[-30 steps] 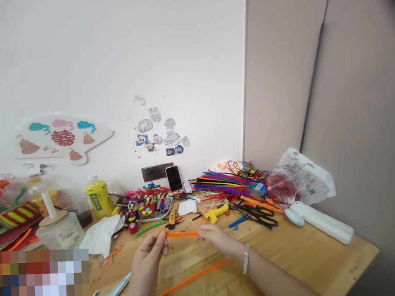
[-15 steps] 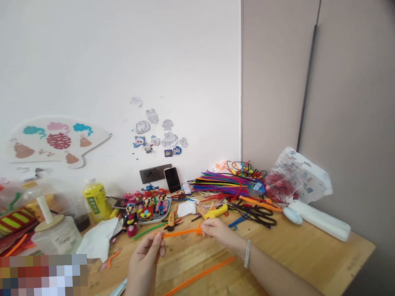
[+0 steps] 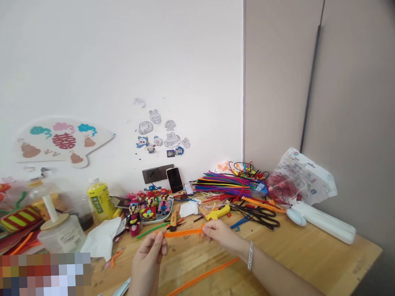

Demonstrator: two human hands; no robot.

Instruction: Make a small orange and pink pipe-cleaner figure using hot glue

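Stretched level between my two hands is a folded orange pipe cleaner. My left hand pinches its left end between thumb and fingers. At the other end my right hand is closed on it, with a beaded bracelet round the wrist. Below them, on the wooden table, lies a long straight orange pipe cleaner, touched by neither hand. A yellow glue gun rests just beyond my right hand.
Small figures stand on a tray behind my hands. Black-handled scissors, a bundle of coloured pipe cleaners and a white device lie to the right. A yellow bottle, a jar and tissue are left.
The whole scene has shifted slightly right in view. Both hands keep their hold on the orange pipe cleaner, whose strands now lie a little more level between them.
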